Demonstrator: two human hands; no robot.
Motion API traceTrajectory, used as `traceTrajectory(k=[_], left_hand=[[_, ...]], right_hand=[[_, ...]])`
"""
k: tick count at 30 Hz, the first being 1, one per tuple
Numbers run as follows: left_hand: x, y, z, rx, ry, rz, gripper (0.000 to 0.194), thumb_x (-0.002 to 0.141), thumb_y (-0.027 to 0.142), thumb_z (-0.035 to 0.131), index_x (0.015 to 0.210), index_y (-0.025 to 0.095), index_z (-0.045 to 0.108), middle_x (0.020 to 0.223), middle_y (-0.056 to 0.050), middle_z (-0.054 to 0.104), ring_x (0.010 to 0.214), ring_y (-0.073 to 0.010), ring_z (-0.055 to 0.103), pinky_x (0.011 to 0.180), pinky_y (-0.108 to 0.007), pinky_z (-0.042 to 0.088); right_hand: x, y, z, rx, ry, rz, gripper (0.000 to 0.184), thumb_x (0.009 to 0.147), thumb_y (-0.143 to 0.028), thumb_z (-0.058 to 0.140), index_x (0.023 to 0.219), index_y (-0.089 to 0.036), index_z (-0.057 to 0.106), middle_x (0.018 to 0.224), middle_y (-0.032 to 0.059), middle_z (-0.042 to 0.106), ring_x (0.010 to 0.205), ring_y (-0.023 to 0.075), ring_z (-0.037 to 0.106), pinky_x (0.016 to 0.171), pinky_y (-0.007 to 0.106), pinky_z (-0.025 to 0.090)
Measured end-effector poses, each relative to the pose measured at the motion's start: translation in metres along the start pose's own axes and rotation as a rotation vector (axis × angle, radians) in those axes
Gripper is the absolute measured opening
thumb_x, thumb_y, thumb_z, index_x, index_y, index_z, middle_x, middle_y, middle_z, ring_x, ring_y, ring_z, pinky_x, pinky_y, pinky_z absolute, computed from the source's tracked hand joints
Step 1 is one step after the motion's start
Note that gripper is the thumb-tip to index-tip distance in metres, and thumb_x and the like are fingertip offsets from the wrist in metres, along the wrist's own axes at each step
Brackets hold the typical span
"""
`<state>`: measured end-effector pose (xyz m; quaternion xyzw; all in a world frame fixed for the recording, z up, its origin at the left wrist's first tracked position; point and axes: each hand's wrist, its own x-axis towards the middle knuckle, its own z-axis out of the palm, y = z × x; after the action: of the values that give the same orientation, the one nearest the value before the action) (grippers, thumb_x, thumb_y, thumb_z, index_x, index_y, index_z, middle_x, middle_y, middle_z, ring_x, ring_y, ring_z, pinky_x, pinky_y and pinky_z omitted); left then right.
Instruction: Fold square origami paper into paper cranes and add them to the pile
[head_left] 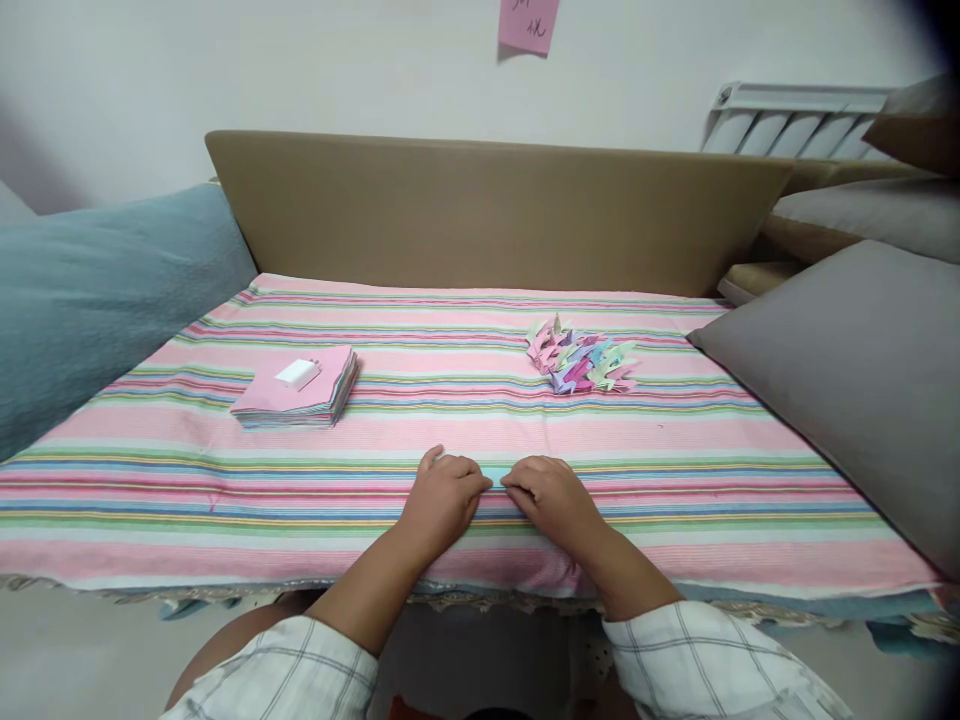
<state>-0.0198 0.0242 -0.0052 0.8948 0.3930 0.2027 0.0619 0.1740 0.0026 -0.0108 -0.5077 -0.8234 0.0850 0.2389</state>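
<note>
Close together near the front of the striped cloth (pixel 285 540), my two hands pinch a small piece of light blue paper (pixel 496 474). Most of the paper is hidden under the fingers; a pale strip shows between the fingertips. My left hand (pixel 448 495) is closed at its left end, one finger lifted a little. My right hand (pixel 553 497) is closed at its right end. Beyond the right hand lies a heap of folded paper cranes (pixel 581 360) in pink, purple, green and blue. Off to the left sits a stack of coloured square paper (pixel 330 392), pink on top.
A white charger plug (pixel 298 374) rests on the paper stack. Grey cushions (pixel 847 370) line the right side, and a blue-grey cushion (pixel 120 290) the left. A brown backboard (pixel 480 210) stands behind. A pink note (pixel 527 24) hangs on the wall near a radiator (pixel 802 120).
</note>
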Motion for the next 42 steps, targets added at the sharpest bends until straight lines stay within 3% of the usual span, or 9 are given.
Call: traceTrajectory(k=[14,26,28,31,34,36,38,40,42], left_hand=[[-0.004,-0.002,-0.007,0.064,-0.051,0.027,0.025,0.082,0.018,0.051,0.094,0.031,0.069,0.095,-0.002,0.065,0.090,-0.0191,0.057,0.099,-0.050,0.025],[-0.006,-0.005,-0.004,0.135,-0.004,0.103,0.024,0.081,0.017,0.052,0.093,0.028,0.069,0.096,-0.004,0.065,0.086,-0.0196,0.054,0.088,-0.042,0.035],[-0.007,-0.006,-0.003,0.132,0.007,0.109,0.024,0.081,0.017,0.052,0.093,0.029,0.069,0.096,-0.004,0.065,0.086,-0.0194,0.053,0.086,-0.041,0.036],[-0.007,-0.007,-0.001,0.118,0.030,0.114,0.024,0.080,0.016,0.053,0.092,0.029,0.069,0.095,-0.004,0.065,0.085,-0.0190,0.053,0.085,-0.040,0.036],[-0.008,-0.007,0.000,0.105,0.048,0.120,0.023,0.080,0.016,0.053,0.091,0.028,0.069,0.095,-0.004,0.064,0.084,-0.0187,0.053,0.084,-0.039,0.037],[-0.008,-0.006,0.000,0.106,0.041,0.121,0.023,0.080,0.016,0.053,0.091,0.027,0.069,0.094,-0.004,0.064,0.084,-0.0188,0.053,0.083,-0.039,0.037],[-0.008,-0.005,-0.001,0.124,0.021,0.107,0.022,0.078,0.015,0.053,0.092,0.026,0.068,0.093,-0.005,0.064,0.085,-0.0193,0.052,0.083,-0.039,0.037],[-0.008,-0.004,-0.003,0.144,-0.005,0.096,0.024,0.077,0.014,0.054,0.094,0.025,0.067,0.093,-0.005,0.064,0.085,-0.0201,0.051,0.083,-0.039,0.037],[-0.008,-0.004,-0.006,0.151,-0.020,0.087,0.026,0.076,0.014,0.053,0.096,0.025,0.067,0.092,-0.005,0.063,0.086,-0.0204,0.051,0.083,-0.039,0.037]], right_hand=[[-0.010,0.010,-0.014,-0.040,-0.066,-0.054,0.018,0.084,-0.020,0.052,0.089,-0.023,0.070,0.092,0.0048,0.066,0.088,0.0185,0.056,0.080,0.032,0.044],[-0.018,0.025,-0.027,-0.073,-0.105,0.110,0.019,0.081,-0.017,0.050,0.081,-0.020,0.069,0.088,0.0046,0.066,0.087,0.0181,0.058,0.078,0.029,0.044],[-0.017,0.028,-0.031,-0.090,-0.061,0.194,0.019,0.080,-0.016,0.049,0.077,-0.019,0.067,0.083,0.0046,0.065,0.082,0.0177,0.058,0.073,0.028,0.045],[-0.015,0.029,-0.034,-0.129,0.178,0.257,0.017,0.080,-0.017,0.047,0.080,-0.018,0.064,0.084,0.0067,0.064,0.082,0.0197,0.058,0.072,0.030,0.046],[-0.011,0.015,-0.026,-0.125,0.381,0.105,0.022,0.085,-0.021,0.043,0.093,-0.016,0.063,0.093,0.0097,0.065,0.092,0.0214,0.057,0.084,0.035,0.044],[-0.010,-0.001,-0.013,-0.122,0.282,-0.071,0.028,0.088,-0.020,0.040,0.107,-0.015,0.060,0.110,0.0102,0.063,0.106,0.0211,0.053,0.094,0.038,0.039],[-0.011,-0.016,0.002,-0.159,0.120,-0.184,0.037,0.089,-0.027,0.041,0.122,-0.014,0.051,0.129,0.0112,0.052,0.123,0.0248,0.041,0.104,0.045,0.028],[-0.014,-0.024,0.015,-0.191,-0.022,-0.202,0.056,0.087,-0.042,0.046,0.133,-0.011,0.040,0.139,0.0142,0.040,0.130,0.0288,0.031,0.106,0.051,0.022],[-0.018,-0.026,0.023,-0.216,-0.089,-0.132,0.066,0.085,-0.050,0.046,0.137,-0.010,0.034,0.143,0.0161,0.033,0.133,0.0300,0.027,0.107,0.053,0.020]])
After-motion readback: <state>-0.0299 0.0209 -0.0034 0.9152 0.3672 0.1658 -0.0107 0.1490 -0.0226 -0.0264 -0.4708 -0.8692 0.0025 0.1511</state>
